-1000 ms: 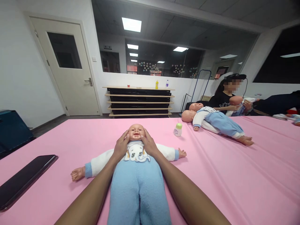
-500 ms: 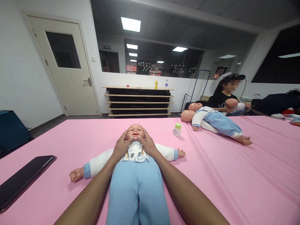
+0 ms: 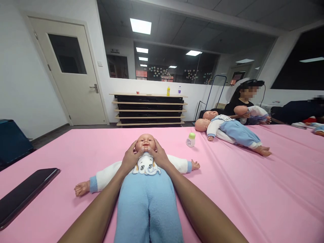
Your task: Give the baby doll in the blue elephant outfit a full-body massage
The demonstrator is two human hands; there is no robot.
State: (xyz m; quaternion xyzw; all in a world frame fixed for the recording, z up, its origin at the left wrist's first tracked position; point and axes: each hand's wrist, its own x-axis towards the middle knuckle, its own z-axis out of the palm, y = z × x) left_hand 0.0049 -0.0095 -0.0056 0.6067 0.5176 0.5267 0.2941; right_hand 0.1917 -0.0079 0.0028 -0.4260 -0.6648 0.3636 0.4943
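Observation:
A baby doll (image 3: 147, 189) in blue trousers and a white top with an elephant face lies on its back, arms spread, on the pink-covered table (image 3: 222, 195). My left hand (image 3: 131, 158) cups one side of the doll's head, its thumb by the chin. On the opposite side my right hand (image 3: 160, 156) does the same, thumb near the jaw. Both sets of fingers curl round toward the ears, partly hidden behind the head. To the right of the head stands a small clear bottle with a green cap (image 3: 190, 140).
A black phone (image 3: 27, 194) lies at the left. Two more dolls (image 3: 231, 130) rest at the back right, where a co-worker (image 3: 238, 101) holds another doll (image 3: 253, 113). Behind the table is a stack of boards (image 3: 149, 109) with bottles on top.
My hands stay on the doll's head with no clear movement. In the background, the co-worker's doll has tilted over, its head going left and lower.

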